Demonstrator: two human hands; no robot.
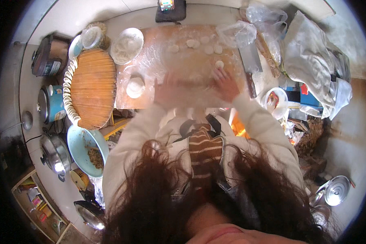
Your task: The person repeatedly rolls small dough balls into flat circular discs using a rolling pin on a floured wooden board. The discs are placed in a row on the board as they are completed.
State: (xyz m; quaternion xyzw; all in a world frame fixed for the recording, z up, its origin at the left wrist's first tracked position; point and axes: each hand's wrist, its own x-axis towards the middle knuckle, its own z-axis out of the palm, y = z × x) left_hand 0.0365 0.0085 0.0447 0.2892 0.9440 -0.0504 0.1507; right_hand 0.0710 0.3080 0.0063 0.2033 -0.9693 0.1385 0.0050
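Note:
My left hand (pixel 166 90), badly blurred, is low over the floured wooden board (pixel 152 45). My right hand (pixel 227 87) is palm down near the board's right side, fingers stretched forward. Its fingertips are just below a small round dough piece (pixel 219 64). A hazy brownish band spans the space between both hands; I cannot tell what it is. Further back lie several flattened dough rounds (pixel 209 49). Left of my left hand rests a pale lump of dough (pixel 135 87). A white bowl with flour (pixel 127 45) stands at the board's back left corner.
At left, a round slatted tray (pixel 93 88) carries a row of dumplings (pixel 67 91) along its rim. Below it is a light-blue basin (pixel 85 152) holding filling. A cleaver (pixel 250 59) lies by the board's right edge, near plastic bags (pixel 238 33) and a white tub (pixel 275 103).

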